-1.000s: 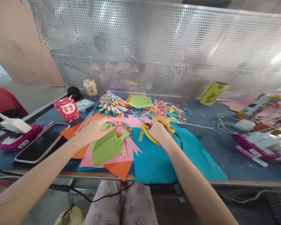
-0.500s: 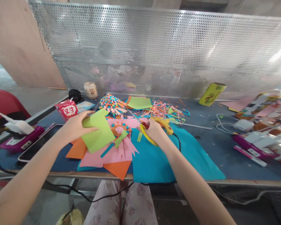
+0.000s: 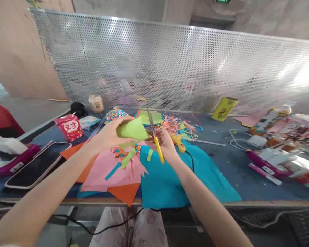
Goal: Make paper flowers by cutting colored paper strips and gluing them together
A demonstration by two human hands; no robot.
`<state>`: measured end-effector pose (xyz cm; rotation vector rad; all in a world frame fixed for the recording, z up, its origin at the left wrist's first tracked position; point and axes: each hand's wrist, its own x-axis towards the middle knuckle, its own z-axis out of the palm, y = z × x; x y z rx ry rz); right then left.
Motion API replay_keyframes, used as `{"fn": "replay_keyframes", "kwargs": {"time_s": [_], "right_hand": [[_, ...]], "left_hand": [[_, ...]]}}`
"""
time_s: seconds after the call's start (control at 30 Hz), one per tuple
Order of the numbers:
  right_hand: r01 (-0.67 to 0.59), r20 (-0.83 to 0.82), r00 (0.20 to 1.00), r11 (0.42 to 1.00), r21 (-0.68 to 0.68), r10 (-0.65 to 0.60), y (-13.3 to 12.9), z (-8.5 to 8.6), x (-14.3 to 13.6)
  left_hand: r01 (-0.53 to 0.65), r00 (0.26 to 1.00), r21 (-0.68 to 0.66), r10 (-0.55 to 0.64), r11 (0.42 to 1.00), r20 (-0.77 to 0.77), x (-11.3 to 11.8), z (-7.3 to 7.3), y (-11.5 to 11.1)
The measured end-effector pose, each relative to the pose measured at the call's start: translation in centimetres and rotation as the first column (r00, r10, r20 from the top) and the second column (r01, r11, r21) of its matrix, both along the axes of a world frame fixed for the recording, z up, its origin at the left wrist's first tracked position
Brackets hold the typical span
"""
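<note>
My left hand (image 3: 118, 133) grips a bent sheet of light green paper (image 3: 134, 129) above the table. A pair of yellow-handled scissors (image 3: 158, 149) is in my right hand (image 3: 164, 142), blades pointing up and away, close to the paper's right edge. Below lies pink paper (image 3: 98, 171) with a fringed ring (image 3: 118, 152) of orange, pink and blue on it. A green strip (image 3: 128, 157) and a blue strip (image 3: 113, 171) rest there too. Blue paper (image 3: 170, 185) spreads out to the right, with a small green strip (image 3: 149, 155) on it.
A yellow glue gun (image 3: 179, 142) with a black cord lies behind the blue paper. Paper shreds (image 3: 177, 123) and a fringed multicoloured paper piece (image 3: 115, 115) sit further back. A phone (image 3: 36, 164) and a red packet (image 3: 69, 127) are at left; a purple power strip (image 3: 267, 166) is right.
My left hand has brought the green paper right, towards the scissors, and it is now bent. The scissors have turned more upright in my right hand. The camera view has shifted slightly.
</note>
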<state>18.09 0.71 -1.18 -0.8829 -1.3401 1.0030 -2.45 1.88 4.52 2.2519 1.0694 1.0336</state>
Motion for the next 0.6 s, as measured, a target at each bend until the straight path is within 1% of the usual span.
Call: {"fn": "replay_keyframes", "kwargs": {"time_s": [0.07,0.13,0.2,0.27,0.33,0.43,0.53,0.6], "right_hand": [[0.012,-0.037,0.999,1.0,-0.022,-0.013,0.4,0.0,0.1],[0.026,-0.069,0.997,0.999,-0.019,-0.028,0.6,0.0,0.2],[0.03,-0.082,0.996,1.0,-0.008,-0.03,0.7,0.0,0.3],[0.009,-0.057,0.998,1.0,-0.008,-0.01,0.7,-0.1,0.3],[-0.03,0.004,1.0,0.999,-0.017,0.031,0.6,-0.3,0.3],[-0.053,0.127,0.99,0.999,0.0,0.053,0.4,-0.8,0.2],[0.009,0.185,0.982,0.998,0.065,-0.021,0.4,-1.1,0.1],[0.093,0.134,0.985,0.99,0.107,-0.108,0.5,-1.0,0.1]], "left_hand": [[0.088,0.989,-0.049,-0.082,0.995,0.123,-0.5,-0.9,1.3],[0.167,0.957,-0.102,-0.137,0.981,0.256,-1.1,-1.8,2.3],[0.17,0.928,-0.158,-0.104,0.973,0.358,-1.6,-2.5,2.9],[0.119,0.904,-0.211,-0.018,0.97,0.427,-1.8,-2.9,3.1],[0.081,0.872,-0.245,0.05,0.966,0.487,-1.7,-3.0,3.0],[0.091,0.813,-0.258,0.077,0.962,0.576,-1.4,-2.8,2.7],[0.149,0.742,-0.259,0.065,0.954,0.667,-1.0,-2.8,2.6],[0.201,0.691,-0.285,0.071,0.937,0.719,-1.0,-3.0,2.8]]}}
